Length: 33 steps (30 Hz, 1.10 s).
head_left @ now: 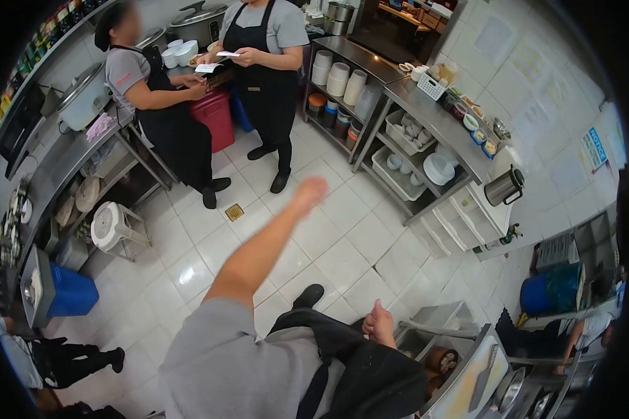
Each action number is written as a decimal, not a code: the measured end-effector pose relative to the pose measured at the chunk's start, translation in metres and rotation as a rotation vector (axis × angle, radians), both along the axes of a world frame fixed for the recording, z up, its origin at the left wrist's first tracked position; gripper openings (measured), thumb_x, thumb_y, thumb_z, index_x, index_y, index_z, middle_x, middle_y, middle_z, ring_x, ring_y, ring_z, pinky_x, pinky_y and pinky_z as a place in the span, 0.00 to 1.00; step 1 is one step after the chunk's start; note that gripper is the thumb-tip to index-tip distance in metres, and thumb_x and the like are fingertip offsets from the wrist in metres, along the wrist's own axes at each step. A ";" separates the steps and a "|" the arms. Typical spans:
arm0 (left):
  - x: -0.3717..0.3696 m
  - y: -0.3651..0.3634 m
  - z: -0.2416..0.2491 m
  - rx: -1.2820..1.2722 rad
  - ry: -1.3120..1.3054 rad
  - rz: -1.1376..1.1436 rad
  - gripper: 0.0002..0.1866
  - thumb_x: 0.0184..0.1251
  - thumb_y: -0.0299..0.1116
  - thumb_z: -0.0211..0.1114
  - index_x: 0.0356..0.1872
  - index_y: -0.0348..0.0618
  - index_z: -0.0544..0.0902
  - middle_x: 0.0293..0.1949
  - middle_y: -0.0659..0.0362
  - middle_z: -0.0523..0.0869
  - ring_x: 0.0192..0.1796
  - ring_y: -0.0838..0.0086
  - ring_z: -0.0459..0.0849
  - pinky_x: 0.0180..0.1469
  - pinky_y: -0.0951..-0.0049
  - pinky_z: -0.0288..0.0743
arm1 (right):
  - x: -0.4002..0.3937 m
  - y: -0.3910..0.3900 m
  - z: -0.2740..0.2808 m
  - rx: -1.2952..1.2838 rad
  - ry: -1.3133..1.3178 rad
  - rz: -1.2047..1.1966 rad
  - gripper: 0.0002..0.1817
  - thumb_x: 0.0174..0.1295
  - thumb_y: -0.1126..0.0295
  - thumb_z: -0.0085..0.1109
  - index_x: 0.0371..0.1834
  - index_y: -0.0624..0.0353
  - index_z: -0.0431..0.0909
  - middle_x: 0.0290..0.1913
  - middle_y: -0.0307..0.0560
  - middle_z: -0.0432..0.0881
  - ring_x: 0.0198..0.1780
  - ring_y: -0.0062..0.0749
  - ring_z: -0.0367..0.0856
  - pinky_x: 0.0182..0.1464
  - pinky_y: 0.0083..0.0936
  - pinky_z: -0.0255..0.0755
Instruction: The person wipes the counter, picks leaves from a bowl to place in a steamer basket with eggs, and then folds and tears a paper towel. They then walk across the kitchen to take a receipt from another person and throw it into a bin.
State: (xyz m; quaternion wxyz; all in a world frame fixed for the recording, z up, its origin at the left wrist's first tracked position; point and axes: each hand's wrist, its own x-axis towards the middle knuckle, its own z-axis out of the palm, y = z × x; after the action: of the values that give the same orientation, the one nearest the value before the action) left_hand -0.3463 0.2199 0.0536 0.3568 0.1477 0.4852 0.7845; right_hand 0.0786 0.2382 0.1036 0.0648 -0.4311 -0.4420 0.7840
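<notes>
My left hand (313, 190) is stretched forward over the tiled floor (342, 262), blurred by motion, and its fingers cannot be made out. Low at the right, beside my dark apron (381, 373), is my right hand (379, 323), its thumb up and its fingers curled. Whatever those fingers hold, if anything, is hidden. Nearest to this hand is a counter with a white cutting board (472, 380), on which a knife (483, 377) lies.
Two co-workers in black aprons (264, 91) stand ahead, holding papers. A white stool (112, 227) and a blue bin (73, 290) are at left. Steel shelves (388, 150) with dishes line the right. More people appear at both lower edges.
</notes>
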 end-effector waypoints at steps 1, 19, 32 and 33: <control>-0.071 -0.009 0.009 0.345 -0.394 0.075 0.07 0.68 0.36 0.59 0.38 0.45 0.75 0.38 0.58 0.81 0.38 0.68 0.81 0.38 0.65 0.78 | 0.006 0.009 -0.006 -0.048 0.010 -0.084 0.27 0.72 0.47 0.46 0.16 0.47 0.56 0.11 0.34 0.53 0.10 0.23 0.50 0.14 0.25 0.48; -0.180 -0.037 0.173 -0.037 -0.162 0.495 0.55 0.48 0.71 0.69 0.67 0.35 0.65 0.67 0.47 0.66 0.66 0.62 0.67 0.60 0.60 0.65 | -0.008 0.048 -0.004 0.075 -0.166 -0.082 0.26 0.72 0.48 0.45 0.19 0.50 0.58 0.11 0.36 0.53 0.09 0.25 0.49 0.14 0.28 0.46; -0.145 -0.045 0.168 0.510 -0.119 0.142 0.29 0.51 0.22 0.50 0.60 0.32 0.71 0.60 0.48 0.78 0.64 0.54 0.76 0.69 0.47 0.65 | 0.026 0.057 -0.018 0.116 -0.207 -0.231 0.26 0.71 0.49 0.47 0.17 0.51 0.59 0.10 0.37 0.56 0.09 0.25 0.54 0.13 0.27 0.48; -0.149 -0.038 0.167 0.461 -0.111 -0.010 0.29 0.50 0.22 0.50 0.60 0.30 0.70 0.59 0.46 0.78 0.63 0.53 0.76 0.69 0.48 0.66 | 0.034 0.060 -0.021 0.110 -0.245 -0.251 0.26 0.71 0.49 0.47 0.17 0.51 0.59 0.10 0.37 0.57 0.09 0.25 0.55 0.12 0.27 0.48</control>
State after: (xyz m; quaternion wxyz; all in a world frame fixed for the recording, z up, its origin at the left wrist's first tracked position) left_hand -0.4949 0.1820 0.2208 0.3438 0.1842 0.2721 0.8797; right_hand 0.1123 0.2986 0.0822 0.1313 -0.5709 -0.4316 0.6860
